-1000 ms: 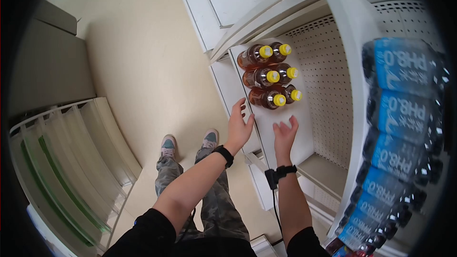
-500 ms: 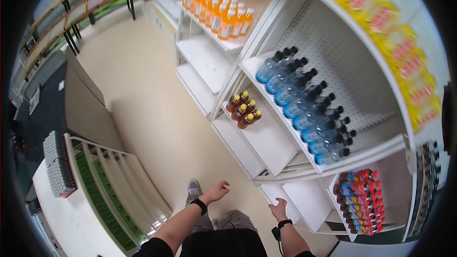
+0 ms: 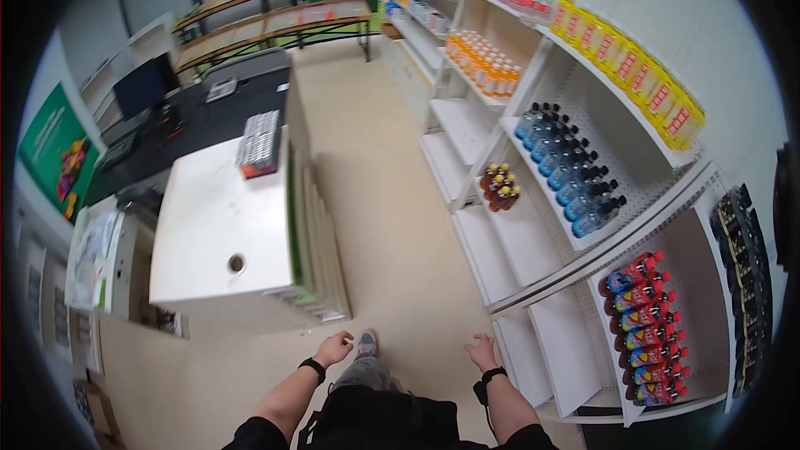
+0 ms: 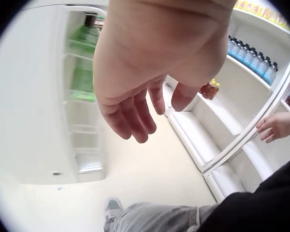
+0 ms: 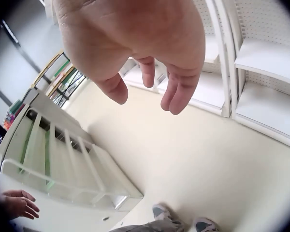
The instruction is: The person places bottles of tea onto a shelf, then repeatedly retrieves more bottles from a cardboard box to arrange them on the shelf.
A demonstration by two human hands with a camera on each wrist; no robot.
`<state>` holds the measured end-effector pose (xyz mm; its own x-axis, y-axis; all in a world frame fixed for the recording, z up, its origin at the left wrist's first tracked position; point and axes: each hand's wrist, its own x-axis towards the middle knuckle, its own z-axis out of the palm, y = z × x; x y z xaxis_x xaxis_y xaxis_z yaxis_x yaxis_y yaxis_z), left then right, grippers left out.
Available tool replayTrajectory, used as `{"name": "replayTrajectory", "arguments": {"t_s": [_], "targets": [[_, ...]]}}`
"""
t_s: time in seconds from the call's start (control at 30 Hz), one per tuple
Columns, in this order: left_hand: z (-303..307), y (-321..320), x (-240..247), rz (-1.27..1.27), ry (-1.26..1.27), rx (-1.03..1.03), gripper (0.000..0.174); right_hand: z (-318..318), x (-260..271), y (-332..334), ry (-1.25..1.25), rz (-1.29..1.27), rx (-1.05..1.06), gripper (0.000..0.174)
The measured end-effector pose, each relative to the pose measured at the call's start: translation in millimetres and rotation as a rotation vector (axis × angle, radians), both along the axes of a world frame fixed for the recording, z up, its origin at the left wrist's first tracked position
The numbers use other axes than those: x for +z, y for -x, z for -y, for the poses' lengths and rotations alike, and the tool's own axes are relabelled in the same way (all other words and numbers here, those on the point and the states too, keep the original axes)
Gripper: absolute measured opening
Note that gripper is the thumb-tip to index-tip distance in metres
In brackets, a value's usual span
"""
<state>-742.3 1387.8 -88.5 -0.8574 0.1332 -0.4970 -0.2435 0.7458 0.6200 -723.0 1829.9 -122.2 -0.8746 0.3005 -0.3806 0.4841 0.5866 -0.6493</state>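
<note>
My left hand [image 3: 335, 349] hangs over the floor with nothing in it, its fingers loosely bent in the left wrist view. My right hand [image 3: 481, 352] also holds nothing; its fingers hang relaxed in the right wrist view, above the pale floor. Ahead of the right hand, a small group of brown drink bottles [image 3: 501, 190] with yellow caps stands on a low shelf [image 3: 533, 250], well away from both hands. Nearest to that hand in the head view are the bare lower shelves [image 3: 560, 350] of the right-hand rack.
Black-capped blue bottles [image 3: 568, 168] fill the shelf above; yellow packs [image 3: 633, 75] line the top. Red-capped bottles [image 3: 648, 329] stand at right, orange bottles [image 3: 483, 62] farther back. A white counter [image 3: 221, 233] at left bears a grey-and-red pack [image 3: 260, 143]. An aisle [image 3: 379, 200] runs between.
Both hands have drawn away from the yellow-capped bottles, which now appear farther off. The head view has lifted and swung, bringing the counter and the far end of the room into sight.
</note>
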Motion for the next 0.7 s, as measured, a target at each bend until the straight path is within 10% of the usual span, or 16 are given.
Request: {"name": "replayTrajectory", "arguments": {"t_s": [0.27,0.53,0.7], "targets": [[152.2,-242.5,5.1,-0.016,0.134,0.539,0.036,185.9,11.7,-17.5,0.013,0.123,0.545,0.055],[252.0,-546.7,8.1,-0.203,0.32,1.456,0.037,518.0,22.0,-108.0,-0.117,0.025,1.367,0.058],[298.7,-705.5,17.8,-0.069,0.301,1.799,0.035,695.1,40.9,-196.0,-0.074,-0.033,1.482,0.058]]}}
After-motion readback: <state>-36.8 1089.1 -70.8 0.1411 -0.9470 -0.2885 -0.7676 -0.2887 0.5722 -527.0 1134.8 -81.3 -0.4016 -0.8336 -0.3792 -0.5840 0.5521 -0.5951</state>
